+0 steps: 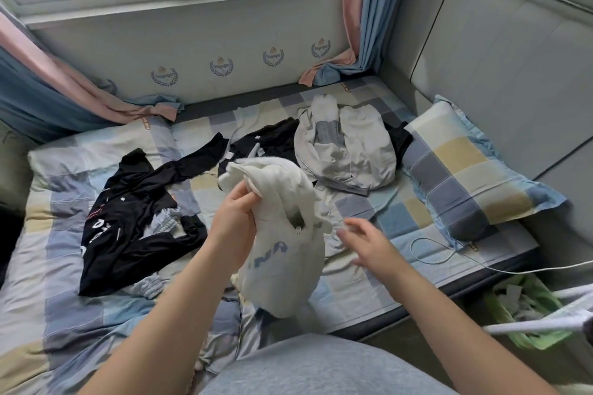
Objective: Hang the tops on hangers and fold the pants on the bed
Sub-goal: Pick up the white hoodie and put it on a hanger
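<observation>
Fingers of my left hand [236, 221] pinch the bunched white top [282, 253] at centre frame over the bed [353, 295], my right hand [369, 242] spread and empty, so I should find the collar and shake it flat.

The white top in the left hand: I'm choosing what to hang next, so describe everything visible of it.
The white top is soft, thick-looking fabric, bunched and crumpled rather than spread. Blue letters, partly legible as "INA", cross its lower front, and a small dark opening shows near its middle. The left hand pinches its upper part and holds it above the checked bed; its lower end hangs free. The open, blurred right hand is close beside it; contact is unclear.
</observation>
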Available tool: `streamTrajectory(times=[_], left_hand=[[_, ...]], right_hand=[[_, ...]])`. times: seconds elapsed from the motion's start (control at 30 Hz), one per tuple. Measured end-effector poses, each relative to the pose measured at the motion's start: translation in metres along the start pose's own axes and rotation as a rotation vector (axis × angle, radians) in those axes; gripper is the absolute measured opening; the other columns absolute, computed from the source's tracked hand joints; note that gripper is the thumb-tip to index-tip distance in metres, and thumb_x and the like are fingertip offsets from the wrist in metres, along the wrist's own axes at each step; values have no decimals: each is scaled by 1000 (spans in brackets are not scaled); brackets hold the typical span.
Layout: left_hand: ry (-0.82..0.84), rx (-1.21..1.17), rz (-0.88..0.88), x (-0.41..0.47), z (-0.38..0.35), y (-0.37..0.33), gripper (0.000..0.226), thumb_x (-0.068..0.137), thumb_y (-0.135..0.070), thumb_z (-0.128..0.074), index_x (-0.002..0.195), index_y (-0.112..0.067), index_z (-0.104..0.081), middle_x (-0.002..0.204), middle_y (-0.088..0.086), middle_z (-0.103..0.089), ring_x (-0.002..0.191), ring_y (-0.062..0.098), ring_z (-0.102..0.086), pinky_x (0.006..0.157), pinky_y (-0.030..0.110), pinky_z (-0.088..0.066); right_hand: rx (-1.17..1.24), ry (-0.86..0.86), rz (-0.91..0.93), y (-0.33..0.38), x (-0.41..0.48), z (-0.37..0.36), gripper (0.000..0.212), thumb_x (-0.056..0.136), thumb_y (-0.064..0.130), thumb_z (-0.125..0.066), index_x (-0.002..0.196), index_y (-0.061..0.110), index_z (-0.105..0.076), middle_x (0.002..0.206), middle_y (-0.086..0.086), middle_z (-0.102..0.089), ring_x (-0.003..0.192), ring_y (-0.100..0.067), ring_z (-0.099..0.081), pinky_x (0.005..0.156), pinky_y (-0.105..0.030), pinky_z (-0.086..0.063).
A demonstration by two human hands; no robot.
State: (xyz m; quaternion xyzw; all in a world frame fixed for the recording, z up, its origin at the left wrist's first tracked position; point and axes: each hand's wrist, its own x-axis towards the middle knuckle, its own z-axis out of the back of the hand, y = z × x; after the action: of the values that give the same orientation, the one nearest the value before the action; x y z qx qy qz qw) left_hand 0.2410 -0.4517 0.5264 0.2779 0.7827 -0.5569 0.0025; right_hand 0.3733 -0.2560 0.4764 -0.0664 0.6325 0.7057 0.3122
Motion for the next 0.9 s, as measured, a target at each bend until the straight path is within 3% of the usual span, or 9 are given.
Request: streamTrajectory(times=[0.17, 0.27, 0.37, 0.47, 0.53, 0.67, 0.73, 0.8, 0.9], left_hand=[[204, 193, -8, -11, -2, 7, 26, 87, -17, -67, 111, -8, -72, 107, 20, -71, 99, 29, -68, 90, 43, -52], [200, 186, 4, -14, 0, 13, 21, 82, -22, -67, 98, -16, -78, 101, 15, -72, 93, 25, -69, 82, 35, -56], [107, 227, 56, -12, 9, 23, 17, 81, -23, -69, 94, -18, -78, 97, 11, -72, 91, 23, -67, 81, 37, -51], [-73, 279, 136, -5, 16, 41, 19, 95, -13, -58, 102, -9, -75, 105, 20, -72, 97, 30, -66, 91, 47, -51], [-265, 247, 243, -1, 19, 52, 22, 100, -13, -49, 98, -5, -69, 95, 21, -69, 84, 29, -64, 81, 42, -53], [-459, 285, 348, 7, 28, 64, 32, 105, -41, -44, 110, -13, -59, 107, 7, -64, 89, 20, -58, 75, 36, -44], [-394, 339, 418, 6, 30, 62, 50, 96, -61, -51, 112, -14, -61, 111, 5, -66, 92, 21, -62, 73, 36, -48], [-173, 446, 557, 6, 26, 61, 69, 76, -78, -63, 108, -16, -67, 103, 6, -72, 88, 24, -70, 67, 34, -55], [43, 726, 628, 6, 11, 66, 59, 62, -58, -83, 100, -14, -72, 91, 8, -76, 83, 25, -74, 68, 39, -62]], right_hand=[[-25, 117, 187, 49, -10, -24, 70, 70, 69, -68, 130, 37, -50, 124, 9, -62, 113, -8, -62, 92, -33, -54], [-26, 86, 121, 59, -6, -37, 46, 85, 38, -74, 123, 17, -58, 107, -4, -69, 92, -15, -69, 73, -30, -59], [17, 39, 78, 58, -2, -40, 14, 91, 4, -63, 101, 13, -64, 88, -9, -65, 73, -18, -62, 66, -36, -55], [280, 28, -8, 51, -2, -42, 20, 95, -4, -51, 95, 11, -64, 80, -7, -58, 65, -15, -55, 56, -28, -49], [474, 11, -43, 48, -5, -41, 24, 96, -5, -45, 94, 10, -63, 75, -6, -59, 56, -10, -54, 47, -22, -45], [550, 2, -25, 39, -13, -31, 25, 98, -2, -44, 94, 14, -63, 73, -4, -59, 57, -11, -51, 48, -23, -38], [538, 10, -13, 36, -17, -26, 24, 98, -1, -45, 96, 14, -63, 76, -5, -60, 60, -13, -50, 52, -27, -35], [534, 41, 10, 32, -20, -24, 24, 99, 0, -45, 97, 14, -64, 77, -5, -62, 64, -15, -51, 57, -30, -35], [525, 75, 51, 32, -24, -23, 26, 100, 1, -43, 97, 15, -64, 79, -5, -67, 65, -14, -59, 57, -27, -43]])
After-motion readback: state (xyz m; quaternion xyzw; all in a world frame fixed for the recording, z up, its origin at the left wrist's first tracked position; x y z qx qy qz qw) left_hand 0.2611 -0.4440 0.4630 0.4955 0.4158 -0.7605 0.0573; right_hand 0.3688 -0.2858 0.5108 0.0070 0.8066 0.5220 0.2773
